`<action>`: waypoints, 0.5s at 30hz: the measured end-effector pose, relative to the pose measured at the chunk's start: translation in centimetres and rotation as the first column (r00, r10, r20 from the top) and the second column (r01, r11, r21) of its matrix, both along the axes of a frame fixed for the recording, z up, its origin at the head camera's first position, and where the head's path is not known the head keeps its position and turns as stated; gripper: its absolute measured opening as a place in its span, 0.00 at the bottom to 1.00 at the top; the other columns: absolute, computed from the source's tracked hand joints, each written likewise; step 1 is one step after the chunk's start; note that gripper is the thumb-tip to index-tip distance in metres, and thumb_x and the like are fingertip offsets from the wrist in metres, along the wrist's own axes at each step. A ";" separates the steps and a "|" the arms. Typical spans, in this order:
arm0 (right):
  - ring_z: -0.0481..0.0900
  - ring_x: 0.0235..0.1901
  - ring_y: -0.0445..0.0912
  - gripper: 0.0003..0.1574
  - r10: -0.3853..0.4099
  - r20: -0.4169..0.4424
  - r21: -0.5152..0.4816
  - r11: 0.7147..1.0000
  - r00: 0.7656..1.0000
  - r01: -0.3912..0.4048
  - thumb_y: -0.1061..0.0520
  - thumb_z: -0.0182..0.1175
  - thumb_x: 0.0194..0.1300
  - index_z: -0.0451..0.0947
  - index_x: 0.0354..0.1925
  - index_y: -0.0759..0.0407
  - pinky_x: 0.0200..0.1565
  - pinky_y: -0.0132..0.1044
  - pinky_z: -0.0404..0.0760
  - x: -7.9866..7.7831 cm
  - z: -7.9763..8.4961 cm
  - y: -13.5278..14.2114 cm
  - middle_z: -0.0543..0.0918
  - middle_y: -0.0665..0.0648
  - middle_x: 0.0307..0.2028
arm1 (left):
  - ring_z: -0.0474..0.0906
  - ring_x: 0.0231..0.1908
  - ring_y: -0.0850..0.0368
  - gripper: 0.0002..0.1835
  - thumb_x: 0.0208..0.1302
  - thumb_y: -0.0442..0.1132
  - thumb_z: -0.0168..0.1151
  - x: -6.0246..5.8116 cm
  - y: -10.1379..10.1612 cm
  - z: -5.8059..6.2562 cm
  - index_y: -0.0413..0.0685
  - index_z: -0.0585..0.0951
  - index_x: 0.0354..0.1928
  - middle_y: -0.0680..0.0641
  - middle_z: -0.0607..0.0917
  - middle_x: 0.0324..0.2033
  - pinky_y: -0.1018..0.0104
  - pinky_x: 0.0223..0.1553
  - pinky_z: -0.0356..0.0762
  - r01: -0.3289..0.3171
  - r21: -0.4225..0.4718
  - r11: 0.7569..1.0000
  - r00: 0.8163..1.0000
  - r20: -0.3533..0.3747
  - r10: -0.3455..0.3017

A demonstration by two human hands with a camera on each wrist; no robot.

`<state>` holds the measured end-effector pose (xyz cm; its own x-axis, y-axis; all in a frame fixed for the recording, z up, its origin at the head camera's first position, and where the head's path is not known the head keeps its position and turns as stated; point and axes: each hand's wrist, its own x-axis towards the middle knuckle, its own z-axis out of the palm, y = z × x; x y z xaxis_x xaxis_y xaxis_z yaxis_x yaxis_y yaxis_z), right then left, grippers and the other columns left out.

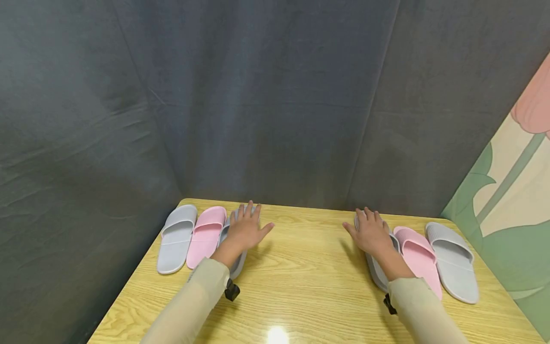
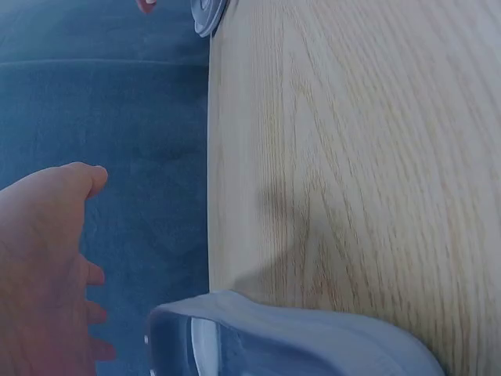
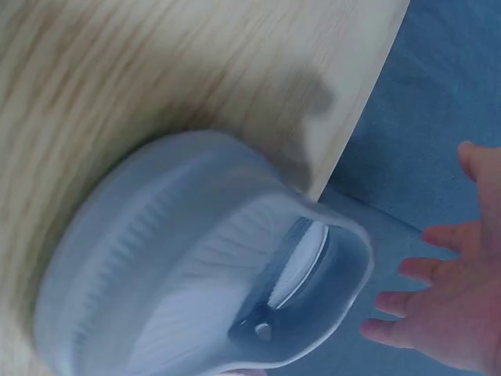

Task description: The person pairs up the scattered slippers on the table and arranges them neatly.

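Note:
My left hand (image 1: 245,231) is spread above a grey-blue slipper (image 1: 238,268), fingers straight and pointing to the table's far edge. That slipper's strap (image 2: 313,333) shows at the bottom of the left wrist view, apart from the hand. On the other side, my right hand (image 1: 372,234) hovers with fingers spread over a grey slipper (image 1: 376,273), partly hiding it. In the right wrist view, a gap separates this slipper (image 3: 188,243) from the fingers. Neither hand holds anything.
Left of my left hand lie a pink slipper (image 1: 205,241) and a light grey one (image 1: 175,243). Another pink slipper (image 1: 418,255) and grey slipper (image 1: 456,272) lie at the right. Behind the wooden table (image 1: 305,267) hangs a dark curtain (image 1: 275,105); a flower-patterned panel (image 1: 515,191) borders the right.

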<state>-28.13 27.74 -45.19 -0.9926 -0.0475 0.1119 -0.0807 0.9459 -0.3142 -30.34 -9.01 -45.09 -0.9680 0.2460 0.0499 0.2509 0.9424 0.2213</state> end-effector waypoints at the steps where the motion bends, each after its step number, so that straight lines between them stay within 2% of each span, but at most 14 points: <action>1: 0.45 0.72 0.78 0.51 -0.006 0.003 0.002 1.000 1.000 0.006 0.32 0.46 0.76 0.53 0.76 0.70 0.65 0.77 0.48 0.0 -0.1 0.2 0.51 0.78 0.74 | 0.40 0.78 0.34 0.47 0.73 0.72 0.37 0.0 -0.1 0.0 0.50 0.49 0.81 0.39 0.46 0.80 0.35 0.74 0.40 -0.001 0.002 1.000 1.000 0.001 0.001; 8: 0.48 0.71 0.78 0.49 -0.027 0.017 0.005 1.000 0.999 0.027 0.35 0.48 0.76 0.54 0.75 0.71 0.65 0.77 0.50 -0.2 -0.3 0.9 0.53 0.79 0.73 | 0.37 0.78 0.34 0.45 0.74 0.69 0.42 -0.3 -0.8 -0.3 0.49 0.51 0.81 0.39 0.45 0.80 0.33 0.73 0.37 -0.024 0.055 0.998 0.999 0.045 0.022; 15: 0.50 0.70 0.78 0.49 -0.034 0.026 0.012 0.999 0.999 0.034 0.35 0.48 0.77 0.54 0.75 0.71 0.64 0.77 0.52 -0.3 -0.4 1.4 0.53 0.80 0.72 | 0.37 0.79 0.36 0.48 0.71 0.74 0.37 -0.8 -1.4 -0.5 0.52 0.48 0.82 0.40 0.44 0.81 0.33 0.73 0.39 -0.052 0.039 0.998 0.997 0.062 0.049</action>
<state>-28.45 29.13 -45.54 -0.9962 -0.0145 0.0855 -0.0400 0.9515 -0.3050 -31.11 -10.38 -45.60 -0.9807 0.1957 -0.0006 0.1881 0.9433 0.2735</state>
